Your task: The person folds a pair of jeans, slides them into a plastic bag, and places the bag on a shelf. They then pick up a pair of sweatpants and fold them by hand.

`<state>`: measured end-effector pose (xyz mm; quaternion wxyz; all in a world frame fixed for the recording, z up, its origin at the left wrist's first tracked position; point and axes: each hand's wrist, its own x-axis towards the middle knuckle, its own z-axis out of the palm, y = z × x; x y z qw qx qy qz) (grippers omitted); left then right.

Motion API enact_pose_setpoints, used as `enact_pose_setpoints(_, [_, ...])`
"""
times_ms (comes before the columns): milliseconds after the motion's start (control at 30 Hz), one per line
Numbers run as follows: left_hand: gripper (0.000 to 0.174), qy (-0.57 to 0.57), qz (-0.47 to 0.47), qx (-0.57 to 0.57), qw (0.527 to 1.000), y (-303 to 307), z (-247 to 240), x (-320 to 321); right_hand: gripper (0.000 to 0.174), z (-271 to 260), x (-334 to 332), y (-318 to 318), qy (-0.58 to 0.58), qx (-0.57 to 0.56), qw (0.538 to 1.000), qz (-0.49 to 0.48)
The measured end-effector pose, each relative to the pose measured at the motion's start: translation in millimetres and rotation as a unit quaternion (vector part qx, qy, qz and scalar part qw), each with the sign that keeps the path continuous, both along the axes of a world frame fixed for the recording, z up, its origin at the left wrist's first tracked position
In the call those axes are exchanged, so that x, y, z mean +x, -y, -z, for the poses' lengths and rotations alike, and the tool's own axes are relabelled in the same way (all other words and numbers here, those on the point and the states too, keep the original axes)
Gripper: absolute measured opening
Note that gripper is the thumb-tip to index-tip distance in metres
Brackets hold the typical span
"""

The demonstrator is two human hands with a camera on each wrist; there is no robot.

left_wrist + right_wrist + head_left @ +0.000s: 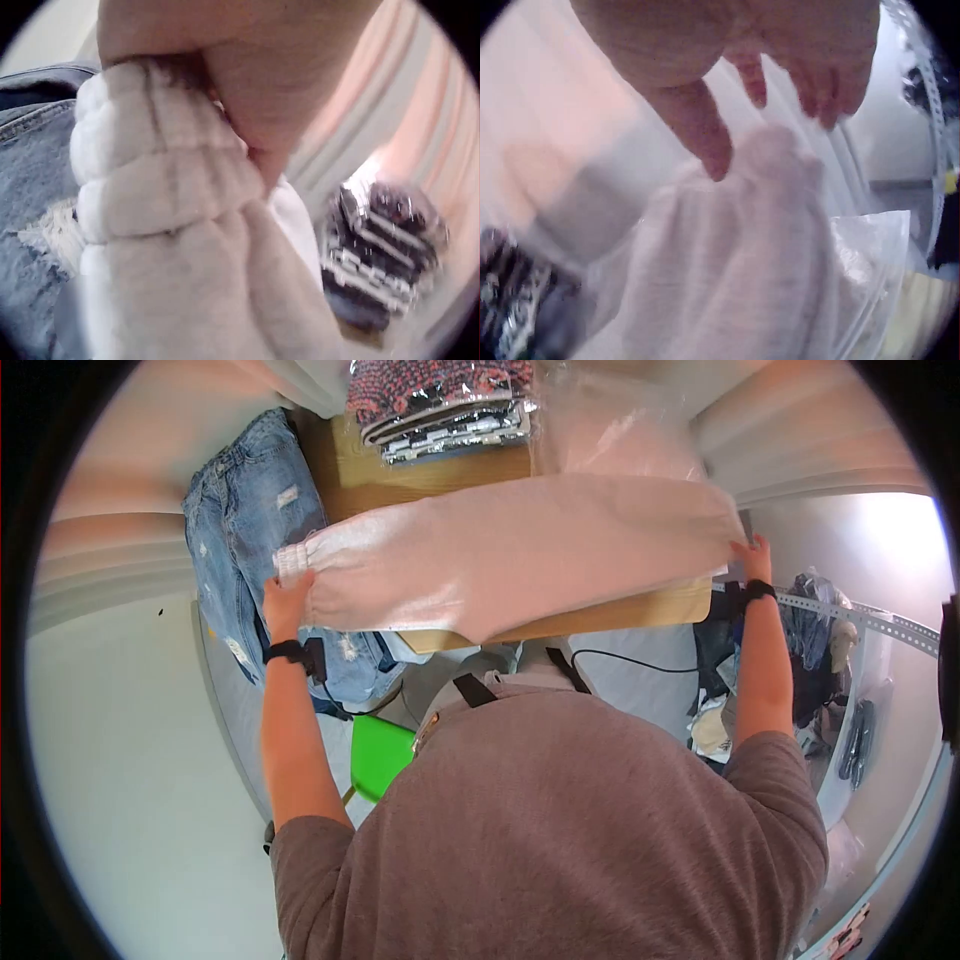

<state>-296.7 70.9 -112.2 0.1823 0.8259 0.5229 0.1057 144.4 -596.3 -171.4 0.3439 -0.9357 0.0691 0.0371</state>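
Observation:
A pale pink cloth garment lies stretched sideways over the wooden table's front part, its gathered elastic band at the left end. The left hand grips that band; in the left wrist view the left hand has its thumb and fingers against the ribbed band, fingertips hidden. At the garment's right end is the right hand. Seen from the right wrist, the right hand has its thumb on or just over the bunched cloth, with its other fingers spread apart from the thumb.
Ripped blue jeans hang over the table's left side. Folded patterned clothes in clear plastic sit at the back, beside a clear plastic bag. A green stool stands below left; a metal rack with clothes is at the right.

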Motion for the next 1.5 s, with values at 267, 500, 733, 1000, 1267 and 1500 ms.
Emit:
enact_pose_setpoints(267, [0.024,0.089,0.509,0.088,0.851,135.7,38.0,19.5,0.047,15.9,-227.4,-208.9,0.073,0.083,0.858,-0.502])
enact_pose_setpoints(500, [0.048,-0.031,0.608,0.006,0.793,200.4,89.8,14.1,0.044,42.2,-303.8,-272.4,0.103,-0.052,0.777,-0.618])
enact_pose_setpoints(733, [0.033,0.006,0.586,0.054,0.808,201.9,115.9,12.1,0.044,38.5,-299.0,-269.2,0.116,-0.046,0.766,-0.631])
enact_pose_setpoints(1000, [0.019,0.081,0.407,-0.182,0.892,187.9,118.3,32.2,0.031,38.6,-248.0,-260.9,0.054,-0.131,0.844,-0.517])
enact_pose_setpoints(1267, [0.027,0.06,0.408,-0.112,0.904,170.6,126.0,35.7,0.023,41.4,-206.2,-266.1,-0.121,-0.039,0.869,-0.478])
enact_pose_setpoints(1500, [0.02,-0.086,0.262,-0.084,0.958,180.7,118.6,64.9,0.037,58.0,-201.3,-272.5,-0.08,-0.145,0.845,-0.508])
